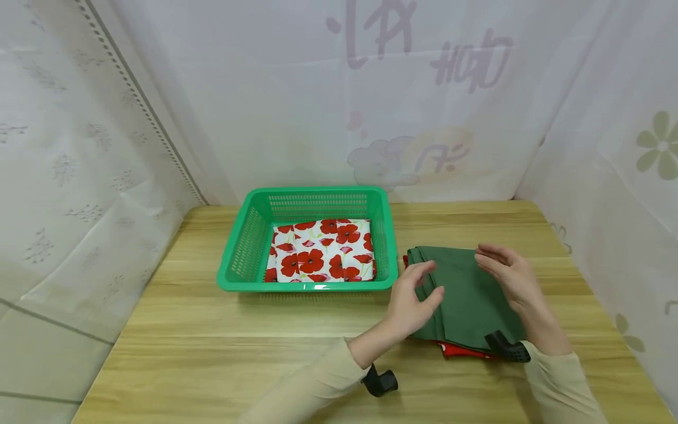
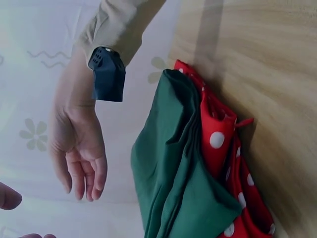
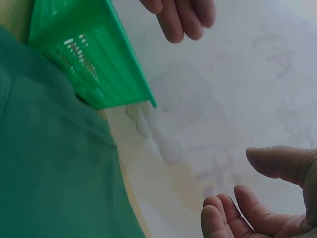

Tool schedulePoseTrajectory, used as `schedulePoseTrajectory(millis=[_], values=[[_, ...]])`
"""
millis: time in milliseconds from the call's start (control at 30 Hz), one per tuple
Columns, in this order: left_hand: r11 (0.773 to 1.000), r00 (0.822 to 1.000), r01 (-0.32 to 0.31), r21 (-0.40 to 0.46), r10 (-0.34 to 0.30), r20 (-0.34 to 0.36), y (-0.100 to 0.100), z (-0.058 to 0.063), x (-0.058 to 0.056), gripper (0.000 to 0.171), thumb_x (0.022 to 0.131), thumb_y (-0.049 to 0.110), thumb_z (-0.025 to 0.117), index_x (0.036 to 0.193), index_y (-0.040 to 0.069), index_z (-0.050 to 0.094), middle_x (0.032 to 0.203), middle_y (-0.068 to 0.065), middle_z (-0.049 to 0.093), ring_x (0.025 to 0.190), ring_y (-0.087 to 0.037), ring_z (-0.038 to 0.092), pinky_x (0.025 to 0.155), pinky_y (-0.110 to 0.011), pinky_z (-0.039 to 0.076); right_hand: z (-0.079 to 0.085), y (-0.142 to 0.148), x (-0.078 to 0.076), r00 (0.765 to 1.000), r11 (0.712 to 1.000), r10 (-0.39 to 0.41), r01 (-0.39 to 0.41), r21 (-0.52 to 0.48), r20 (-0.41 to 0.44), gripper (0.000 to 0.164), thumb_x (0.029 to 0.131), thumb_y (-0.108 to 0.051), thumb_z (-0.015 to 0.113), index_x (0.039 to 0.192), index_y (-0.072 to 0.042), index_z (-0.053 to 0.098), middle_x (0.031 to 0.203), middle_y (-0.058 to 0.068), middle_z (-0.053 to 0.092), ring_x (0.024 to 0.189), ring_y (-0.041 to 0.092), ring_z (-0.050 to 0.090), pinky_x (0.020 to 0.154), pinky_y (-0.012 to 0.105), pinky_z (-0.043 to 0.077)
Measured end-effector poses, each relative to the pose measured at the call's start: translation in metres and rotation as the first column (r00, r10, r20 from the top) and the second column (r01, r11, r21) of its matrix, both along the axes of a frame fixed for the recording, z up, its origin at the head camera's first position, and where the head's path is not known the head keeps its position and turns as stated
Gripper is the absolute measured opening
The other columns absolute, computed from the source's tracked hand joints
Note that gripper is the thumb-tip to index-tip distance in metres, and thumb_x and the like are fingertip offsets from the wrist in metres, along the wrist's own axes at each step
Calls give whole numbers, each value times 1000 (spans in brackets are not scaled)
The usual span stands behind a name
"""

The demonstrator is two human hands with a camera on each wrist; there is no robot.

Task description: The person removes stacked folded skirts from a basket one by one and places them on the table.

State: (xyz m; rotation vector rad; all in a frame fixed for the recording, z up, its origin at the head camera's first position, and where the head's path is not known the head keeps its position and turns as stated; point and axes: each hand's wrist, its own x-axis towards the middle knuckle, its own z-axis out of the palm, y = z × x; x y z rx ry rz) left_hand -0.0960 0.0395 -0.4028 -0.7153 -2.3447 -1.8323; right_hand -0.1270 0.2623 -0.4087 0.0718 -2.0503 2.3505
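A folded dark green cloth [image 1: 466,294] lies on the table at the right, on top of a folded red cloth with white dots [image 1: 461,351]. My left hand [image 1: 410,300] is above the green cloth's left edge, thumb and fingers apart, holding nothing. Over its right side hovers my right hand [image 1: 514,282], fingers loosely bent and empty. The left wrist view shows the green cloth [image 2: 168,163] stacked on the dotted red cloth [image 2: 218,134], with the right hand [image 2: 79,144] apart from both.
To the left of the stack stands a green plastic basket [image 1: 307,287] with perforated sides. Inside it lies a folded white cloth with red poppies [image 1: 318,253]. The wooden table [image 1: 201,353] meets pale printed curtains [image 1: 296,118] at the back and sides.
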Motion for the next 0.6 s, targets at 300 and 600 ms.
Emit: schedulePoseTrajectory(millis=[300, 600], values=[[994, 999, -52, 97, 51, 9, -20, 9, -10, 40, 89, 2, 59, 127, -6, 51, 125, -17, 54, 118, -28, 51, 100, -36, 42, 10, -26, -14, 999, 995, 46, -46, 88, -1, 24, 91, -5, 60, 115, -4, 56, 102, -9, 61, 93, 2, 59, 80, 13, 47], [981, 989, -146, 130, 140, 50, -43, 14, -22, 38, 89, 0, 58, 125, -8, 52, 125, -21, 54, 119, -29, 51, 100, -40, 41, 21, -57, -26, 995, 973, 105, -102, 205, -2, 37, 92, -10, 59, 124, 5, 50, 106, -10, 58, 99, 3, 55, 85, 15, 44]])
